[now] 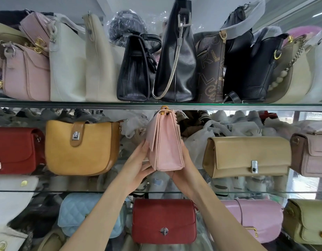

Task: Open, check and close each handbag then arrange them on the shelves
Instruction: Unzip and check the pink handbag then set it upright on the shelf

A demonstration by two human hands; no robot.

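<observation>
On the middle glass shelf point(247, 192), a yellow bag point(80, 147) sits near the left end. Next, the left hand point(138, 163) presses flat on the pink bag point(164, 142) w/ fingers wrapped on its side. The right hand point(182, 171) cups under it, prob. to keep it upright in the gap before the tan bag point(247, 156). Pink bag looks closed, thin, end-on, gold ring on top.

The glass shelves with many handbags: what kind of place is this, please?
Probably a handbag shop or its stockroom. Glass shelves carry rows of different bags, some tops wrapped in protective plastic. The left hand and right hand hold a pink handbag at the middle shelf.
</observation>
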